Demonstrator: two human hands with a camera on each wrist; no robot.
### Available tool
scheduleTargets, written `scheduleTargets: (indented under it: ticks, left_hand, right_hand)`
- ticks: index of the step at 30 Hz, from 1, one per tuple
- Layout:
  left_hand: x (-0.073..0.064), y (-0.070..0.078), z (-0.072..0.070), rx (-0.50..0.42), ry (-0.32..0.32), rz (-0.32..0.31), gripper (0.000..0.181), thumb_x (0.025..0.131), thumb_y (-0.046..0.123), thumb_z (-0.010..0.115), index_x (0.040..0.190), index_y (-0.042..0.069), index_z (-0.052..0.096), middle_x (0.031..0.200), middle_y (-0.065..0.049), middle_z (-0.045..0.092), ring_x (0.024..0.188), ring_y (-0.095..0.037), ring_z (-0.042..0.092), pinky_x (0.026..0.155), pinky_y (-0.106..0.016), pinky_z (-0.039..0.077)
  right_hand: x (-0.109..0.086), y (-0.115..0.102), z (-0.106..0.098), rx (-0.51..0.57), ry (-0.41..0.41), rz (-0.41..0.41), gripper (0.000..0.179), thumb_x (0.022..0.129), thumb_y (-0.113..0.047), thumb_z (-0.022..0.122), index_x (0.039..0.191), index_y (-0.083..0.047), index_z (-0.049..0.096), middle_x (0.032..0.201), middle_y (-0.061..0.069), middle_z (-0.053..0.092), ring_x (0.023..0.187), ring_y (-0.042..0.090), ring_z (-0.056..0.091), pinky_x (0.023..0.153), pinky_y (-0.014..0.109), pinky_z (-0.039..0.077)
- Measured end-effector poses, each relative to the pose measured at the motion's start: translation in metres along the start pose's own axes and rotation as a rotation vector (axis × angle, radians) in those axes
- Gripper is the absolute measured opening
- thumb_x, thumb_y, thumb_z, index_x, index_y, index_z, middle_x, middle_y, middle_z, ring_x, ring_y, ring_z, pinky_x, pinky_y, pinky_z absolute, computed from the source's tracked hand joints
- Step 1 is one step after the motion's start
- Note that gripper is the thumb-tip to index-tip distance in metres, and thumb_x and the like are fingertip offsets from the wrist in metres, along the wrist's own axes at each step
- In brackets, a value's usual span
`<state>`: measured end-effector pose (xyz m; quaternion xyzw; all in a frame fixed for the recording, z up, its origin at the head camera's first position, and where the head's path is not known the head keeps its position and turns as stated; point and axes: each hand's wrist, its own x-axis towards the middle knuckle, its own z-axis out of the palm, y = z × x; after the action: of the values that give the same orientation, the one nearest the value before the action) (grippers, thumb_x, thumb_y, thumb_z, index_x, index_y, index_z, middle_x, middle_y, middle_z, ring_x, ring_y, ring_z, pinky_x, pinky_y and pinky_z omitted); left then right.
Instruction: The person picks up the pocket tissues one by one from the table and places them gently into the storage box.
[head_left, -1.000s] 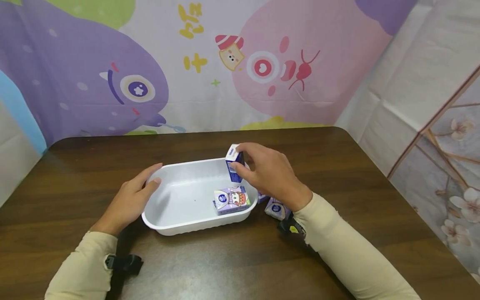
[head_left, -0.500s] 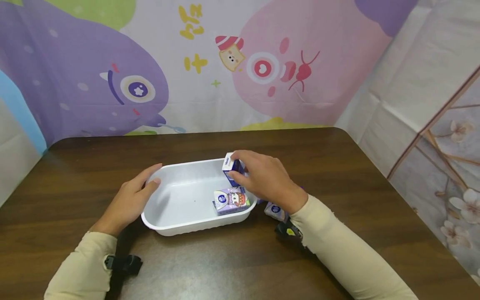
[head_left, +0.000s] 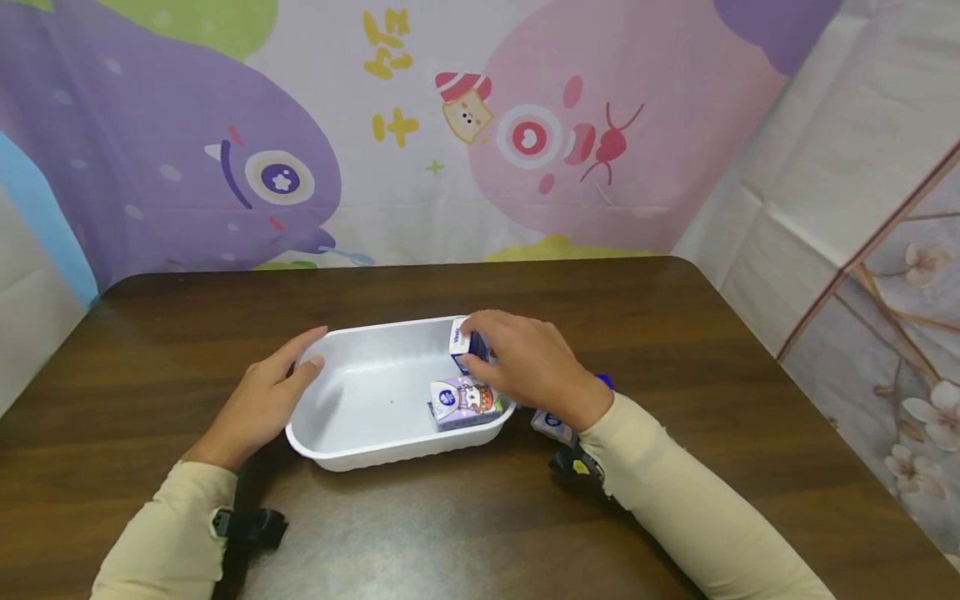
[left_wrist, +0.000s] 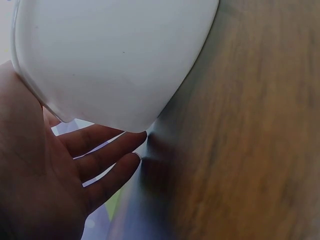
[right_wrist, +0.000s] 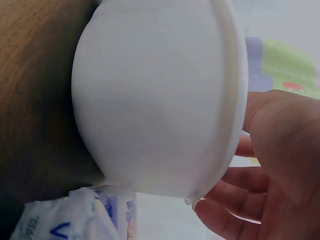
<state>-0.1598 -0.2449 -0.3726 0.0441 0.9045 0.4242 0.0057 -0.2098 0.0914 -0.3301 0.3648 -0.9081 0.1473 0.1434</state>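
Note:
A white oblong tray stands on the table. At its left end my left hand holds the rim, thumb over the inside and fingers along the outer wall. Over the right end my right hand pinches a small dark-blue and white tissue pack between thumb and fingers. That pack is upright, low inside the tray's far right corner; whether it touches the floor is hidden. Just in front of it, a lilac tissue pack with a cartoon print lies in the tray. In the right wrist view the tray wall hides the held pack.
Outside the tray's right end, partly under my right wrist, lies another tissue pack; plastic-wrapped packs show there in the right wrist view. The dark wooden table ends at a printed cloth behind.
My right hand has lowered the dark-blue tissue pack into the tray's far right corner. My left hand and the tray have stayed in place.

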Motion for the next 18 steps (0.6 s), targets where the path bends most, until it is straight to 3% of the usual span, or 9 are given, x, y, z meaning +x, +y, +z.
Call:
scheduleTargets:
  ticks: [18]
  left_hand:
    - [0.0001, -0.0022, 0.0005, 0.005, 0.012, 0.011, 0.061, 0.106, 0.051, 0.041, 0.159, 0.021, 0.033, 0.155, -0.021, 0.037, 0.138, -0.042, 0.039, 0.105, -0.062, 0.036]
  right_hand:
    - [0.0000, -0.0014, 0.0054, -0.003, -0.059, -0.009, 0.034, 0.095, -0.035, 0.069, 0.122, -0.015, 0.068, 0.125, 0.001, 0.068, 0.111, 0.015, 0.064, 0.084, 0.034, 0.056]
